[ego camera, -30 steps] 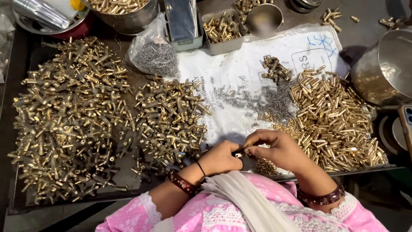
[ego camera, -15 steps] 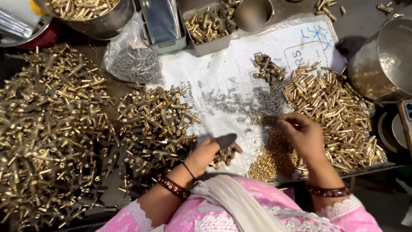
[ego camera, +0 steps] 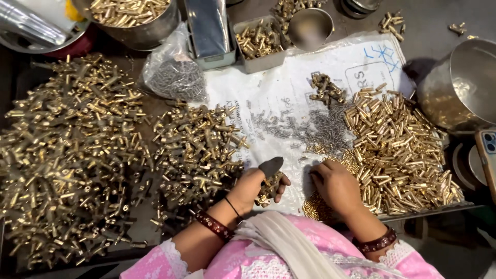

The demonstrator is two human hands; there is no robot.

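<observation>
Right hand now apart (left hand cupping brass fittings).

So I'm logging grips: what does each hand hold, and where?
Left hand cups small brass fittings in its curled fingers. Right hand rests on the brass pile; hold unclear.
</observation>
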